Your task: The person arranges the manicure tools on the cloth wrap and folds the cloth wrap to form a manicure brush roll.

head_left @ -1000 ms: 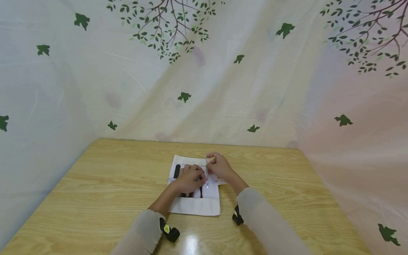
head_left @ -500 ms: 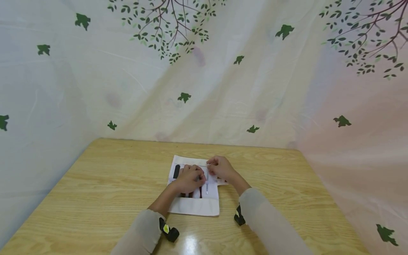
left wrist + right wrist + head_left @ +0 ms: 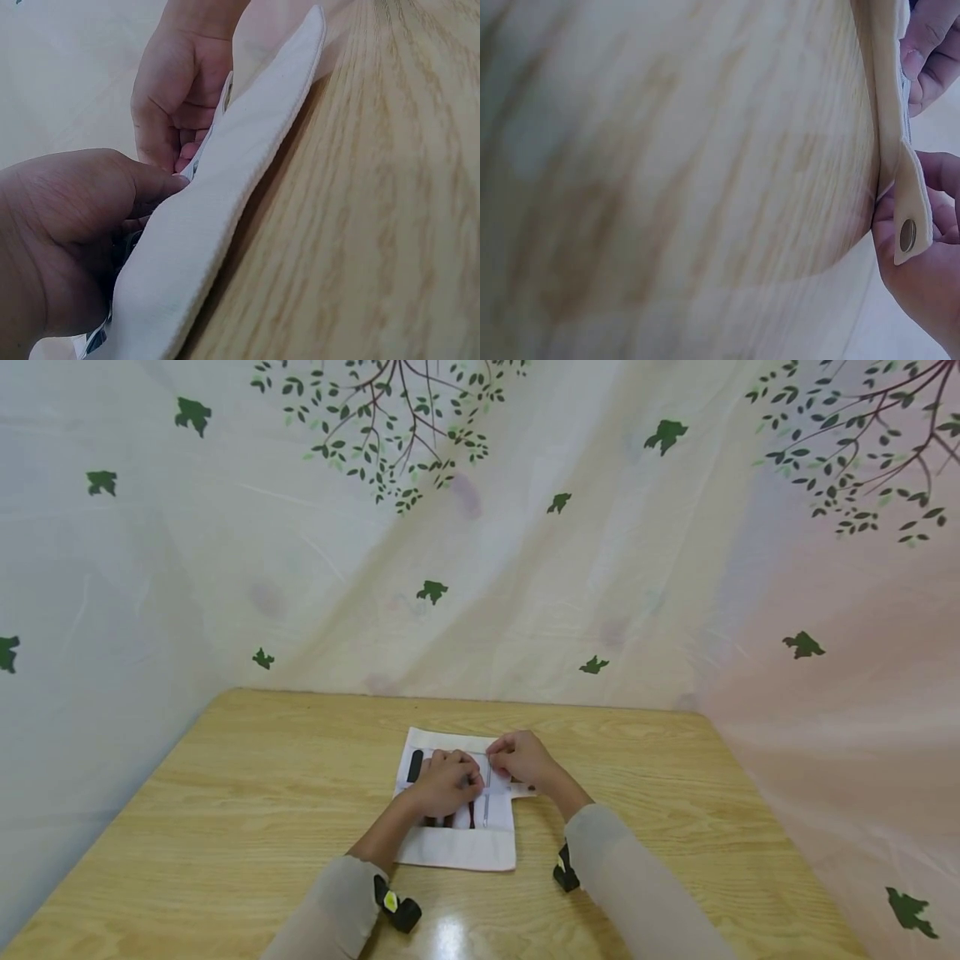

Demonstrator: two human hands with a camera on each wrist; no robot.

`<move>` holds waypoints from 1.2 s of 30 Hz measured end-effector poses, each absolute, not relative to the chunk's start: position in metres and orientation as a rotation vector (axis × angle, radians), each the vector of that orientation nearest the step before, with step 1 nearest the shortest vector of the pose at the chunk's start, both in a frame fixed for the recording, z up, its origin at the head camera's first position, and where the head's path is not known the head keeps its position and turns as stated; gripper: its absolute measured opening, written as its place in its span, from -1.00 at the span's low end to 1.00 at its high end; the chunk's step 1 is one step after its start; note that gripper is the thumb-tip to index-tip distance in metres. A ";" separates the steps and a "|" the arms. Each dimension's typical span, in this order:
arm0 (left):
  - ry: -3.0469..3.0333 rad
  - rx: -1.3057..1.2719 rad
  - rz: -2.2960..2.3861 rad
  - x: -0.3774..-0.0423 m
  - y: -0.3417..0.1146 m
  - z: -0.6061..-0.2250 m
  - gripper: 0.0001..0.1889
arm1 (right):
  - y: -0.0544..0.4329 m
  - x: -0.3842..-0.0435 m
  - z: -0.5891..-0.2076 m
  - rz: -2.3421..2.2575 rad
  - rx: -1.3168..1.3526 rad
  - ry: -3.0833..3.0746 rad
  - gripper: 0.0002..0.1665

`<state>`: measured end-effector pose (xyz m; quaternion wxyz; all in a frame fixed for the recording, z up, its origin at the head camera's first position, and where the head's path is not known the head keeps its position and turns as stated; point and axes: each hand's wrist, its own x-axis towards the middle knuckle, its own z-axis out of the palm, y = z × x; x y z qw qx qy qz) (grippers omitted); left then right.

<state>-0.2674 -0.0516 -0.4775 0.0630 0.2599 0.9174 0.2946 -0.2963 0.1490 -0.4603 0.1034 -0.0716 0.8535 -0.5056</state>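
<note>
A white fabric tool pouch [image 3: 465, 850] lies spread on the table, with several slim tools in it. My left hand [image 3: 444, 783] rests on its middle, thumb and fingers pinching it beside the tools; its thumb [image 3: 161, 184] shows near the pouch edge in the left wrist view. At the upper right of the pouch, my right hand [image 3: 525, 760] pinches the top end of a thin metal tool [image 3: 486, 810], which lies lengthwise along the pouch. Dark red tools [image 3: 472, 814] and a black tool [image 3: 416, 766] lie to its left, partly hidden by my left hand.
A strap with a metal snap [image 3: 907, 236] sticks out from the pouch's right side, beside my right hand. The wooden table [image 3: 225, 827] extends around the pouch. A patterned cloth backdrop [image 3: 495, 610] hangs behind its far edge.
The thin metal tool has slid down the pouch toward me, its lower tip now closer to the bottom band. My right hand has lowered slightly; the left hand has stayed put.
</note>
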 end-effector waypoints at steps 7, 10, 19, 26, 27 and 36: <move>2.773 0.796 0.897 -0.267 -0.052 -0.477 -0.87 | 0.150 -0.299 -0.463 -1.548 -0.168 2.442 -0.87; 2.768 0.796 0.898 -0.267 -0.052 -0.477 -0.87 | 0.150 -0.299 -0.463 -1.556 -0.151 2.422 -0.89; 2.751 0.796 0.909 -0.266 -0.052 -0.476 -0.87 | 0.153 -0.299 -0.459 -1.498 -0.158 2.400 -0.89; 2.753 0.800 0.913 -0.267 -0.052 -0.476 -0.87 | 0.156 -0.300 -0.458 -1.434 -0.215 2.397 -0.87; 2.753 0.803 0.916 -0.267 -0.052 -0.476 -0.87 | 0.156 -0.300 -0.458 -1.422 -0.233 2.397 -0.86; 2.756 0.824 0.922 -0.269 -0.054 -0.479 -0.84 | 0.158 -0.300 -0.458 -1.341 -0.362 2.405 -0.86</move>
